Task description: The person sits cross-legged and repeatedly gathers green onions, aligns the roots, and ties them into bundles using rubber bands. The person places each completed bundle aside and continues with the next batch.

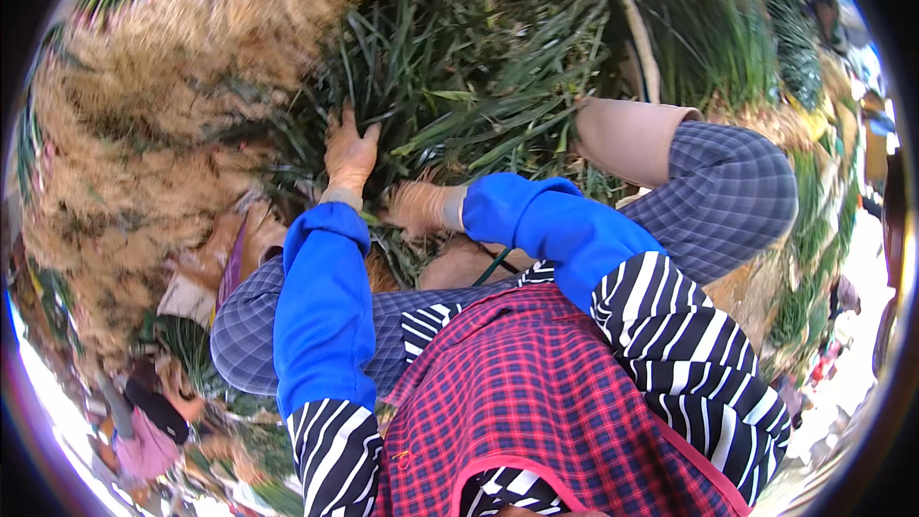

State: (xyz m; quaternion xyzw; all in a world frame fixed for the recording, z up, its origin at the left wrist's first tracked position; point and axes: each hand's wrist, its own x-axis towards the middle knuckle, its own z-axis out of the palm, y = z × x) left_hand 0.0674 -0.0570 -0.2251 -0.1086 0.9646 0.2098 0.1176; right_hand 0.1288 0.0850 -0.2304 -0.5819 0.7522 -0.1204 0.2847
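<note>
My left hand (350, 154) reaches into a heap of long green onion leaves (431, 79). Its thumb stands away from the fingers, whose tips are buried among the leaves. Close beside it, lower and to the right, my right hand (418, 207) is smeared by motion. Some leaves lie around its fingers, but whether it grips any is unclear. Loose, cut-looking greens (517, 108) spread before me between my knees.
Stacked onion bundles (143, 93) with tan, hairy roots bank up on my left. More upright green onions (711, 29) stand at the upper right, near a wooden stick (641, 47). A beige boot (632, 143) borders the heap. Another person (147, 431) is at lower left.
</note>
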